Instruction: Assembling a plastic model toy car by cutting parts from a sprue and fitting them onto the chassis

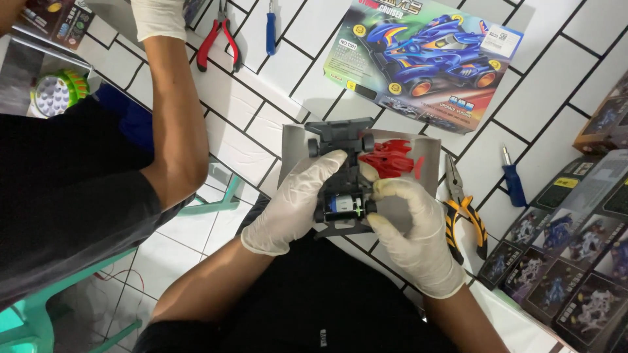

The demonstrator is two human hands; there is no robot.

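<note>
Left hand point(297, 202) and right hand point(412, 232), gloved, both closed on the toy car chassis point(340, 176), steadying it mid-frame; red body shell point(390, 159) at 2 o'clock, pliers point(466, 219) at 3.

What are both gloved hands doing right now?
Left hand: fingers closed on the black toy car chassis.
Right hand: fingers closed on the same chassis.

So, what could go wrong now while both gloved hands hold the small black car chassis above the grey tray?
The chassis is held between the left hand and right hand near the table edge; if it slips, it may fall to the floor. The loose red body shell lies just beside the right fingers and could be knocked off the grey tray.
</note>
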